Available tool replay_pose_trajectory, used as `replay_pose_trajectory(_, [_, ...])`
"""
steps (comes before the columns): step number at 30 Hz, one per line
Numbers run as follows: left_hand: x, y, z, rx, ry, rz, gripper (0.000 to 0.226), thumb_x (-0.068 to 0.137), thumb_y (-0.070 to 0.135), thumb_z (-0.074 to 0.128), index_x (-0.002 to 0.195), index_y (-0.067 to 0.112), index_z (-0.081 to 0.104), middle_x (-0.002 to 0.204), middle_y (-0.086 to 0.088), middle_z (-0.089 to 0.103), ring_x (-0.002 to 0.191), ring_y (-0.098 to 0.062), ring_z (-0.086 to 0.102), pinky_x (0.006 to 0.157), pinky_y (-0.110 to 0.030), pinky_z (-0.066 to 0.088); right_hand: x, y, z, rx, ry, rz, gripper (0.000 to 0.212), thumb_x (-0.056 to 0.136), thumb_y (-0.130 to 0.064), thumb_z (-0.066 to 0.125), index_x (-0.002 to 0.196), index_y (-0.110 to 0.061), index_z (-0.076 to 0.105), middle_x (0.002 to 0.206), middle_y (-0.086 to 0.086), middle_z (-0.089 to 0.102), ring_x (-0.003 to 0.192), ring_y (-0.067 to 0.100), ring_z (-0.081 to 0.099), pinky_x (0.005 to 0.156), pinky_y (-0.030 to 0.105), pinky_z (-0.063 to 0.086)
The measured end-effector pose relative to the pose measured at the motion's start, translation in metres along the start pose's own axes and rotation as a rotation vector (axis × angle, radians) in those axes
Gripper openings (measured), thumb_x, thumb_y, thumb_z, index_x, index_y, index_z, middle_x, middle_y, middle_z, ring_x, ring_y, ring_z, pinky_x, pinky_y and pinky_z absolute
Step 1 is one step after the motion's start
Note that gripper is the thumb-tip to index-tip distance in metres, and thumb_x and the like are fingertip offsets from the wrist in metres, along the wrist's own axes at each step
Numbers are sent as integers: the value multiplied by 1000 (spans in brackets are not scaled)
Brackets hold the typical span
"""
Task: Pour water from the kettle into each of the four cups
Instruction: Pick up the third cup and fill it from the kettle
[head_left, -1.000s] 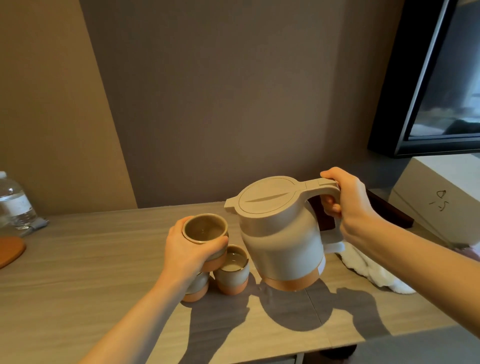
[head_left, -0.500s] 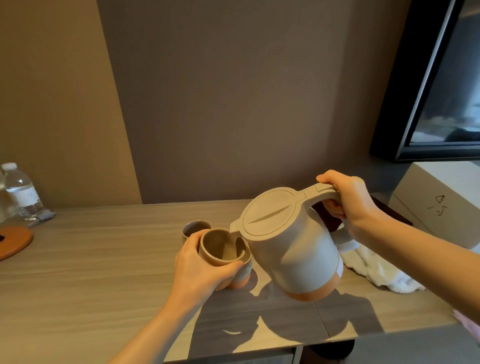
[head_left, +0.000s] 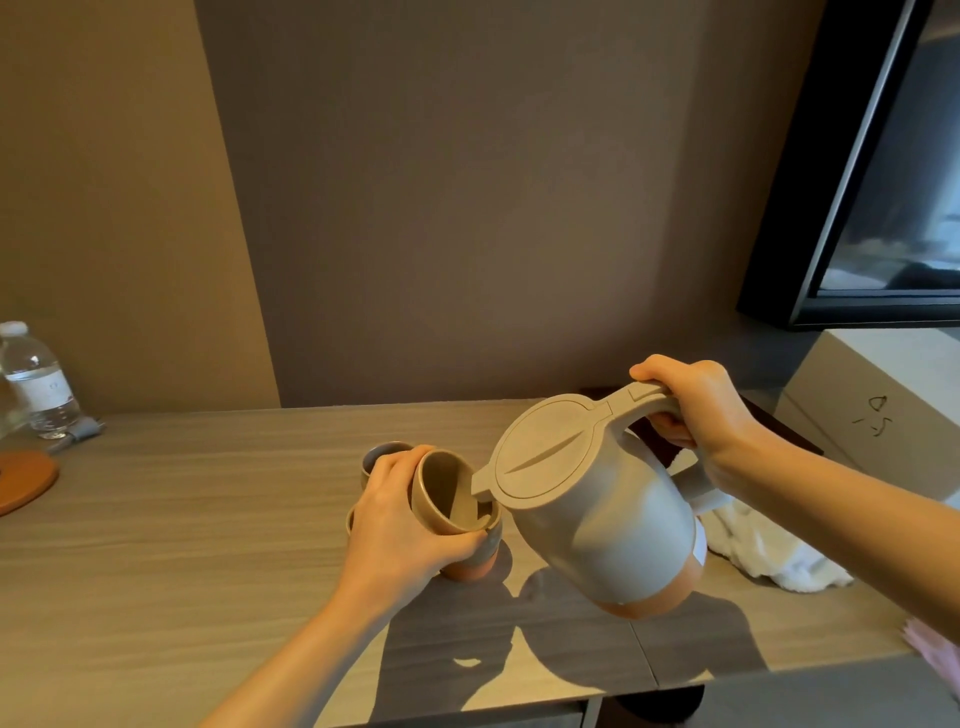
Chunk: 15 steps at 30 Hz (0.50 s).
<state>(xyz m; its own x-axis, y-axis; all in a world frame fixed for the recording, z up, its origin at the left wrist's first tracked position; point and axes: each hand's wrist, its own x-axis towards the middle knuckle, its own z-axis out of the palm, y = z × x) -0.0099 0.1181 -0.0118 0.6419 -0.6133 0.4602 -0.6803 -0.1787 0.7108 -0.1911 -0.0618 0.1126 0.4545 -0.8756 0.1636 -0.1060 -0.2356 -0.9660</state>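
My right hand (head_left: 696, 410) grips the handle of a grey kettle (head_left: 597, 514) with an orange base, held above the table and tipped to the left. Its spout reaches over the rim of a beige cup (head_left: 449, 493), which my left hand (head_left: 400, 525) holds tilted toward the kettle. Under that cup a cup with an orange foot (head_left: 470, 564) stands on the table. Another cup (head_left: 382, 454) stands behind my left hand, and the rim of a further cup (head_left: 350, 519) peeks out at its left. I cannot make out a stream of water.
The wooden table (head_left: 182, 545) carries a water bottle (head_left: 39, 384) and an orange coaster (head_left: 26, 480) at the far left. A white cloth (head_left: 763, 551) lies behind the kettle. A white box (head_left: 883, 410) and a dark screen (head_left: 893, 182) stand at the right.
The kettle has tipped further to the left, its spout coming over the cup's rim. My left hand has tilted the held cup more toward the kettle.
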Motion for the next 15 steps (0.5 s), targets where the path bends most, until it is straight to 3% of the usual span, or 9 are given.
replay_pose_trajectory(7, [0, 0, 3, 127, -77, 37, 95, 49, 54, 88, 130, 34, 43, 129, 16, 46, 117, -9, 47, 92, -32, 54, -2, 0, 4, -56, -38, 0, 35, 88, -26, 59, 59, -6, 59, 63, 9, 54, 64, 16, 53, 62, 23, 44])
replay_pose_trajectory(15, [1, -4, 9, 144, -79, 40, 97, 46, 62, 86, 129, 39, 41, 126, 20, 45, 114, -7, 48, 90, -33, 55, 0, 1, 7, -123, -68, -18, 38, 88, -26, 58, 58, -3, 59, 62, 12, 53, 59, 18, 50, 60, 25, 42])
